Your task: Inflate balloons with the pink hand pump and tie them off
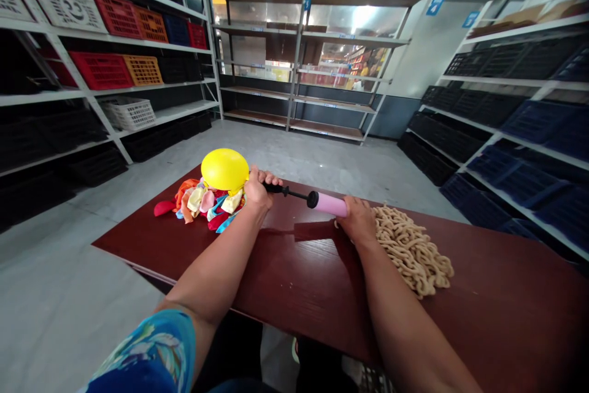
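My left hand [260,189] is closed around the black handle end of a balloon pump [329,203], close to the neck of a partly inflated yellow balloon [225,168]. Around the pump's pink barrel my right hand [358,220] is wrapped. A thin black rod shows between handle and barrel, so the pump is drawn out. Just below the yellow balloon lies a heap of limp, multicoloured balloons [207,202]. Beside my right hand sits a pile of beige rope [411,252]. My left fingers partly hide where the balloon meets the pump.
The dark red table [294,295] carries all of this. Shelves with coloured crates [103,70] stand on the left, a metal rack [294,99] at the back, and shelves of dark crates [506,111] on the right. Grey floor [294,148] lies between.
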`<state>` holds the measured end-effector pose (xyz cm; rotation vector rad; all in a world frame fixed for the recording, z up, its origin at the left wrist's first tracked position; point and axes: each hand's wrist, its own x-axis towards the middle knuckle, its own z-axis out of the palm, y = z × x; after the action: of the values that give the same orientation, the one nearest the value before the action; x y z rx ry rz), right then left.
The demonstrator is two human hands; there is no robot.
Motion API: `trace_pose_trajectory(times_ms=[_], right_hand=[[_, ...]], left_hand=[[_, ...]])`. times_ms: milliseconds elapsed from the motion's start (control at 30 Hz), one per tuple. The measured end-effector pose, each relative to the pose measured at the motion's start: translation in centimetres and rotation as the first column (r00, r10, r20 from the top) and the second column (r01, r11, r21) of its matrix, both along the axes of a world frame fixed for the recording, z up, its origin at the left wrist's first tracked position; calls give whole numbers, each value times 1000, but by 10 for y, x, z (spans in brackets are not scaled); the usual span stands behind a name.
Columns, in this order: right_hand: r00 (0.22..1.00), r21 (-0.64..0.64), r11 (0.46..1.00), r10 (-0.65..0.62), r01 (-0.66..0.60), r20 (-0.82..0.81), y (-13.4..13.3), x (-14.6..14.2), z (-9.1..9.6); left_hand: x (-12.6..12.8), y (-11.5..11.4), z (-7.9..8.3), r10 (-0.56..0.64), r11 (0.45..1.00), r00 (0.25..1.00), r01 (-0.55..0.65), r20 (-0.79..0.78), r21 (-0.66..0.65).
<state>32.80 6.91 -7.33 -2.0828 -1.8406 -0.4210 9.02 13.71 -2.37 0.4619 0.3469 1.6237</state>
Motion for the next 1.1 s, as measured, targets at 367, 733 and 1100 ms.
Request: trace_pose_trajectory(times_ms=[367, 733, 1100], right_hand=[[993, -4, 996, 86, -86, 86, 3, -17, -3], [998, 15, 999, 47, -48, 43, 3, -13, 0], [998, 89, 995, 38, -41, 42, 7, -5, -6]], left_hand=[[25, -18, -4, -54, 998, 998, 55, -33, 32], [12, -8, 1, -13, 998, 999, 16, -46, 59], [0, -6, 6, 26, 997, 1000, -25, -7, 68]])
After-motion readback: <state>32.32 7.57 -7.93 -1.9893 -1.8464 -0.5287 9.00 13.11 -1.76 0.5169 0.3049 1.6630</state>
